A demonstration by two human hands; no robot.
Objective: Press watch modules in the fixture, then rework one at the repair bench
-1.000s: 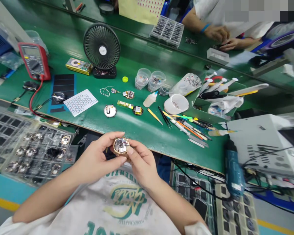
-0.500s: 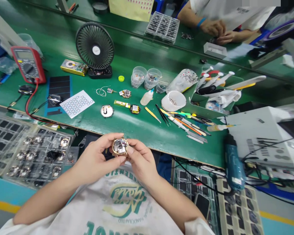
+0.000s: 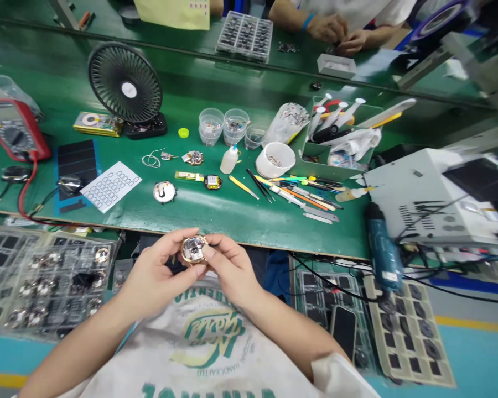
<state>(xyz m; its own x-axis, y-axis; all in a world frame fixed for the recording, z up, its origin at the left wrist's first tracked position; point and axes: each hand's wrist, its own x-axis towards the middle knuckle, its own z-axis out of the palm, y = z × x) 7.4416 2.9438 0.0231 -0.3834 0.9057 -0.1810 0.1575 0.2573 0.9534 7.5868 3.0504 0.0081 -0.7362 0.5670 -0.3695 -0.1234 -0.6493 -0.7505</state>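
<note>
Between my two hands is an open round watch case (image 3: 193, 249) with a gold-coloured rim, its small electronic parts facing up. My left hand (image 3: 164, 271) grips it by the left edge, thumb below and forefinger above. From the right, my right hand (image 3: 230, 268) holds it too, with the thumb pressed on the inner parts. On the bench beyond lie a round case back (image 3: 165, 192), a small battery module (image 3: 212, 182) with a yellow-green strip and another round circuit piece (image 3: 193, 158).
A black fan (image 3: 126, 83), a red multimeter (image 3: 14, 130) and a printed label sheet (image 3: 111, 187) stand or lie left. Tweezers (image 3: 260, 185), several tools and a white cup (image 3: 275, 159) are to the right. A blue-green electric screwdriver (image 3: 384, 246) hangs at the right edge. Across the bench, a person's hands (image 3: 336, 36) work.
The view has swung to the right, so the bench items sit further left. Both hands keep hold of the watch case, the right thumb still on its inner parts.
</note>
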